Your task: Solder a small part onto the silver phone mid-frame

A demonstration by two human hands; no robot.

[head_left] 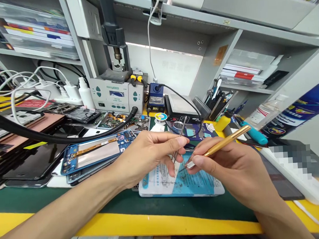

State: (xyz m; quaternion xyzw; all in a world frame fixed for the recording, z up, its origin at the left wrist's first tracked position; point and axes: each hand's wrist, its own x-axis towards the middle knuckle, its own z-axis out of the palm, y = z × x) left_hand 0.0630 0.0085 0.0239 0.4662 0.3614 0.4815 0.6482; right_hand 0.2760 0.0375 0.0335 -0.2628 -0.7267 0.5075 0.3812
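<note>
My left hand [148,152] is closed in a pinch on thin metal tweezers [180,138], whose tips point down at a light blue phone back panel [179,185] lying on the green mat. My right hand [232,169] is closed on a gold-handled tool [225,141], held like a pen, with its small tip just above the same panel. The two tool tips nearly meet over the panel's upper middle. Whatever sits between the tips is too small to make out.
A rework station [116,95] and a small blue soldering unit [156,98] stand behind. Opened phones and boards [96,152] pile at the left, crossed by a black hose [41,135]. A tool holder [218,101] and spray can [304,108] sit right. The bench's yellow edge [155,224] runs along the front.
</note>
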